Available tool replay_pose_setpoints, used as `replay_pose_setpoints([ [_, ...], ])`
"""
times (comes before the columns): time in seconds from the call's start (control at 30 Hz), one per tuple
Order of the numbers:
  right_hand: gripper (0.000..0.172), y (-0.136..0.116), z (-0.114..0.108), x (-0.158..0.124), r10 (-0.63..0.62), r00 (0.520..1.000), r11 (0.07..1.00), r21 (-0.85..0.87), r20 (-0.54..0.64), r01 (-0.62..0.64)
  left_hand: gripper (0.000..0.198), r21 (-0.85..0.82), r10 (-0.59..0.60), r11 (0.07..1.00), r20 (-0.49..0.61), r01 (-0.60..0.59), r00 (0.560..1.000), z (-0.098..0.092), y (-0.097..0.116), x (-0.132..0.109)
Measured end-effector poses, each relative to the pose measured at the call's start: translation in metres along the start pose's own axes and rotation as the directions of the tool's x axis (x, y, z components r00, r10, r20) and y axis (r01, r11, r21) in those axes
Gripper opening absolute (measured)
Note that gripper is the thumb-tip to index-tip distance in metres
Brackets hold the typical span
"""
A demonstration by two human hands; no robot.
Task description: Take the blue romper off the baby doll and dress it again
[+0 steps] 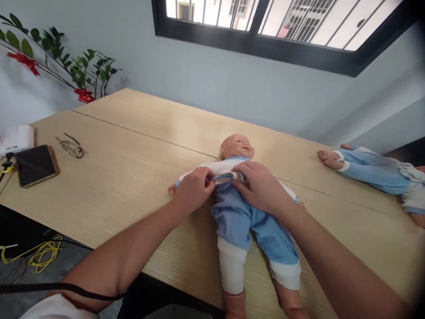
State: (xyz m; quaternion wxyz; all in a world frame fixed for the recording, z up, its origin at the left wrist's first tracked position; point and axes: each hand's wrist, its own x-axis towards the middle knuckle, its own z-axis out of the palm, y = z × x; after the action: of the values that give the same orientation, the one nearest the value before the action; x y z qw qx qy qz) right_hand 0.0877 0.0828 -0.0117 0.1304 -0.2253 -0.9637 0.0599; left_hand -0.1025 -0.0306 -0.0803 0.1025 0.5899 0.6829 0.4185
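The pale wooden desk (139, 155) spreads widest, and on it, face up near its front edge, lies a doll (235, 212), whose belly serves as the clock's centre for these directions. A dark-framed, barred window (255, 40) runs above the desk from twelve to one o'clock. The doll's head points to twelve, and its lower legs run out of view at five and six. It wears a white top (219, 167) and blue trousers (232, 226) with white cuffs. A leafy plant (81, 73) tied with red bows stands at ten. At three, a second doll (375, 170) in similar blue and white lies with its feet toward the first. A loose yellow cable (46, 257) lies on the floor between eight and nine. The right hand (257, 184) sits just right of centre, its fingers nearly closed, thumb below, pinching the trousers' folded waistband (229, 178). The left hand (195, 188), at nine, has its fingers similarly narrow on the other end of that edge. Farther out at nine lies a dark-screened phone (37, 165), beside a white box (18, 138). A pair of glasses (73, 148) rests between nine and ten.
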Motion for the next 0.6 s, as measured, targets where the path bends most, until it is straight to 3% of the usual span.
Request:
replay_pose_setpoints([
  [0.13,0.04,-0.005,-0.008,0.017,-0.032,0.991,0.989,0.149,0.13,0.012,0.011,-0.005,0.08,0.997,-0.121,-0.081,0.989,0.007,0.004,-0.002],
  [0.27,0.023,-0.007,-0.011,0.03,-0.054,0.965,0.993,0.113,0.257,0.025,0.011,-0.046,0.062,0.996,-0.162,-0.07,0.985,0.013,0.005,-0.001],
  [0.33,0.015,-0.005,-0.01,0.029,-0.037,0.973,0.995,0.103,0.226,0.013,0.01,-0.073,0.063,0.995,-0.115,-0.072,0.991,0.015,0.004,-0.001],
  [0.47,0.022,0.006,-0.009,0.018,-0.027,0.992,0.992,0.125,0.123,0.011,0.011,-0.089,0.093,0.992,-0.015,-0.094,0.996,0.019,0.002,0.001],
  [0.6,0.018,0.016,-0.008,0.009,-0.052,0.993,0.989,0.143,0.106,0.037,0.015,-0.044,0.121,0.991,-0.083,-0.125,0.989,0.021,0.0,0.003],
])
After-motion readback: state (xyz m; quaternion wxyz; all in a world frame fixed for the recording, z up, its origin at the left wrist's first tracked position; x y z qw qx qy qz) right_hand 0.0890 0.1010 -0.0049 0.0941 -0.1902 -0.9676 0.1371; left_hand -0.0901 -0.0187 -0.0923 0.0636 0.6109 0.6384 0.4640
